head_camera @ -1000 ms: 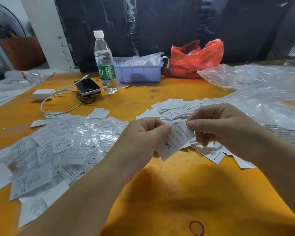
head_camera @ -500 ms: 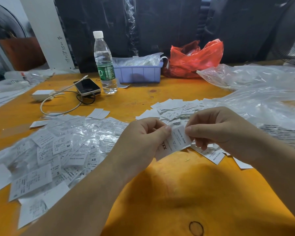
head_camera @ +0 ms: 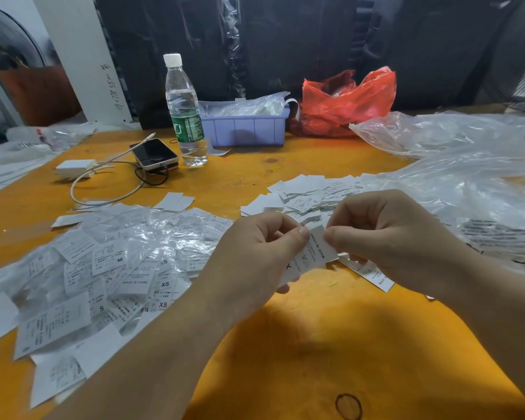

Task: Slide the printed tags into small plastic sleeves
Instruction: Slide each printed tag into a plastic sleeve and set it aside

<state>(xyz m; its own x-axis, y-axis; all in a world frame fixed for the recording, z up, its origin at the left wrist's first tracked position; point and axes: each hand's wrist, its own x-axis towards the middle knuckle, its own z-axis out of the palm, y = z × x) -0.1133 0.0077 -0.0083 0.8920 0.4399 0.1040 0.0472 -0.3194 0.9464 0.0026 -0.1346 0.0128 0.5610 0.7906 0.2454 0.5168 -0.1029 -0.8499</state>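
table (head_camera: 285, 344): bare orange top nearest the person, a dark ring mark close to the front edge.
left hand (head_camera: 255, 253): fingers curled, thumb pinching the lower left part of the tag.
right hand (head_camera: 388, 231): curled too, thumb and forefinger pinching the tag's upper right edge.
tag (head_camera: 311, 256): white slip held tilted between both hands above the table, "made in china" readable; whether a sleeve is around it, cannot tell.
sleeved pile (head_camera: 109, 268): glossy heap of tags at left, sizes xs, s, m showing.
loose tags (head_camera: 309, 192): bare white stack just behind the hands.
clear bags (head_camera: 455, 165): crumpled at right.
farther back: phone (head_camera: 153, 153) with cable, water bottle (head_camera: 185, 113), lilac tray (head_camera: 246, 128), red bag (head_camera: 346, 101).
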